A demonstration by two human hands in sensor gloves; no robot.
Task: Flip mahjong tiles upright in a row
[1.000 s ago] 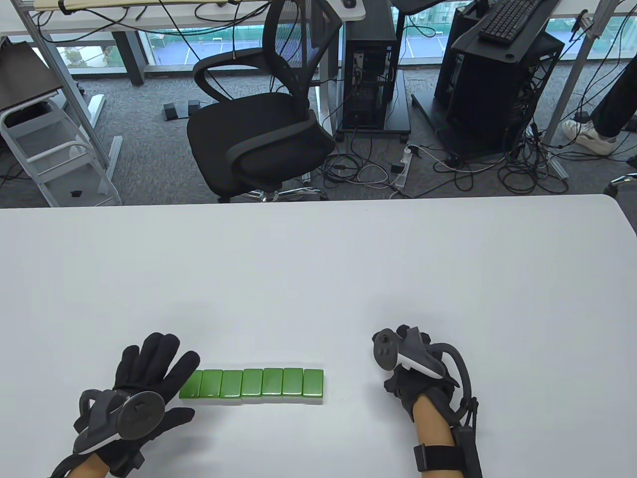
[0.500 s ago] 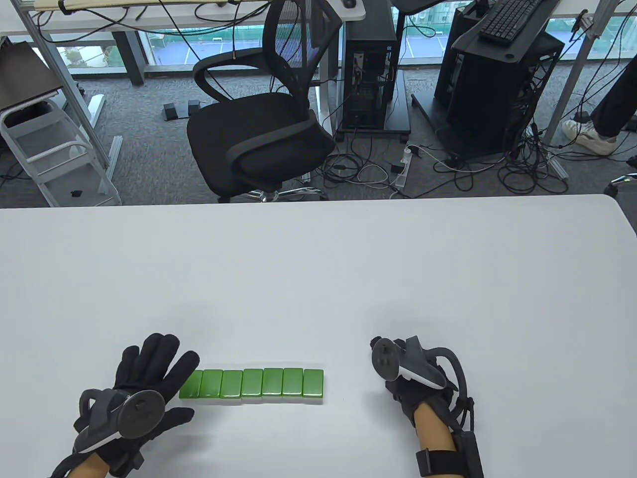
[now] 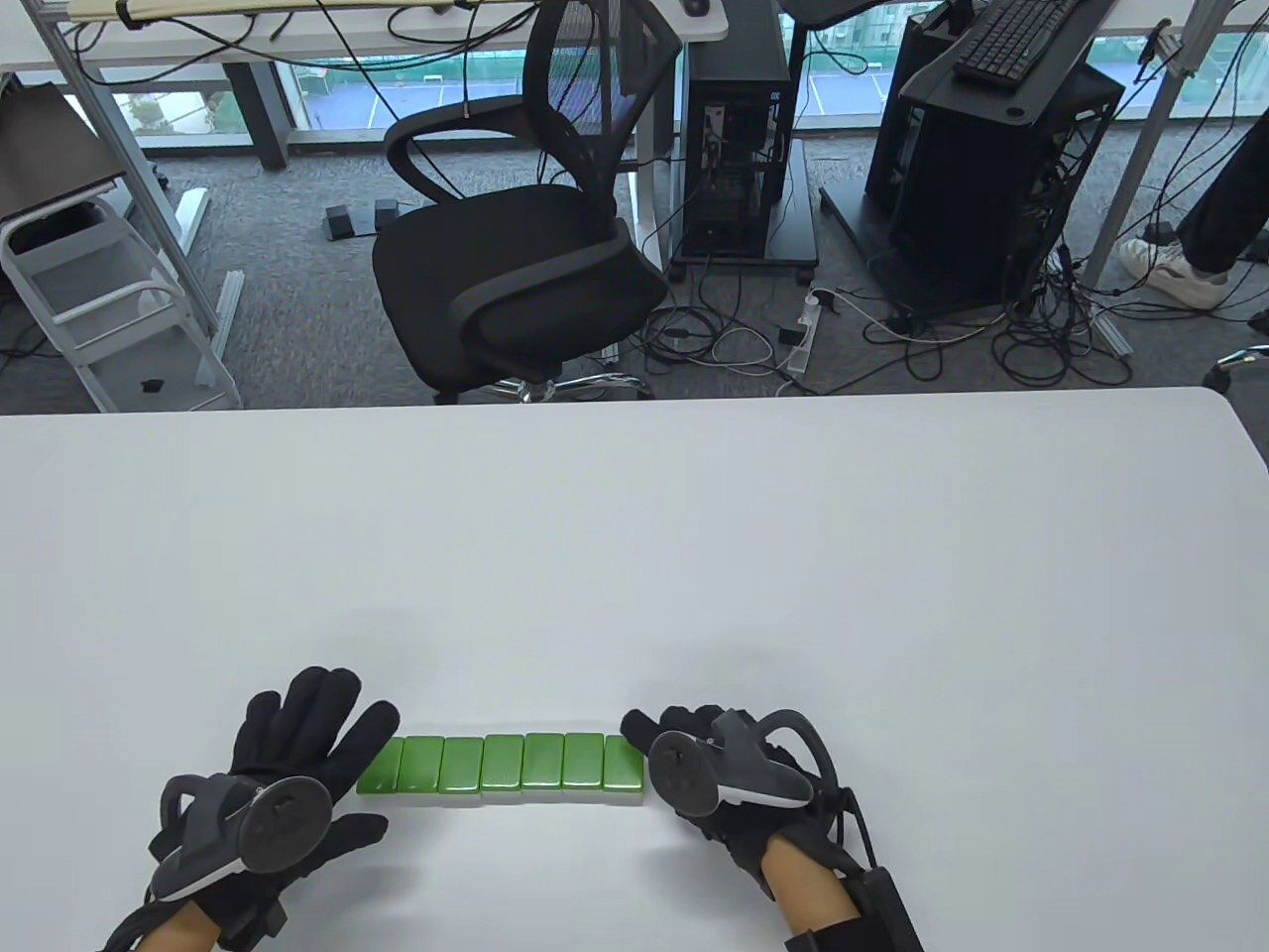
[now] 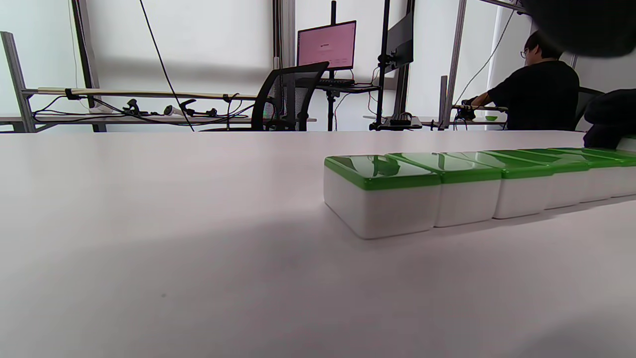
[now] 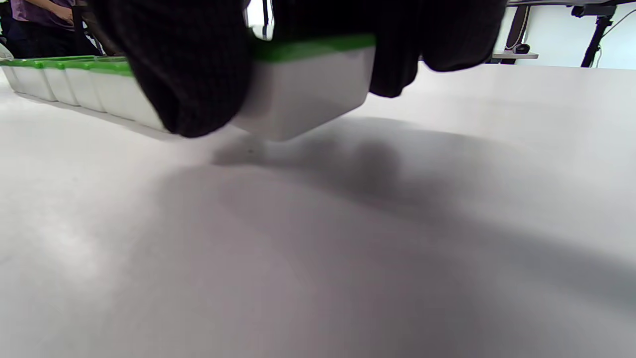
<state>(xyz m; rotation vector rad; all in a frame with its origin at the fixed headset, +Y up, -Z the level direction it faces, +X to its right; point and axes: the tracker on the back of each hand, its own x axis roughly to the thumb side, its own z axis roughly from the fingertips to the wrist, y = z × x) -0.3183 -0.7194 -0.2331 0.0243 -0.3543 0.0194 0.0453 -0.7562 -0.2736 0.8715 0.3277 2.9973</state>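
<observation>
Several green-backed mahjong tiles (image 3: 501,764) lie flat, side by side, in one row near the table's front edge. My left hand (image 3: 337,764) lies open with spread fingers at the row's left end, its fingertip beside the leftmost tile (image 4: 382,191). My right hand (image 3: 649,739) is at the row's right end. In the right wrist view its gloved fingers (image 5: 189,74) press on both sides of the rightmost tile (image 5: 308,84), green back still up. The tiles' faces are hidden.
The white table (image 3: 634,535) stretches bare beyond the row. A black office chair (image 3: 516,258) and computer towers stand on the floor past the table's far edge.
My right hand has moved left from open table to the row's right end and taken hold of the rightmost tile. My left hand and the tiles have not moved.
</observation>
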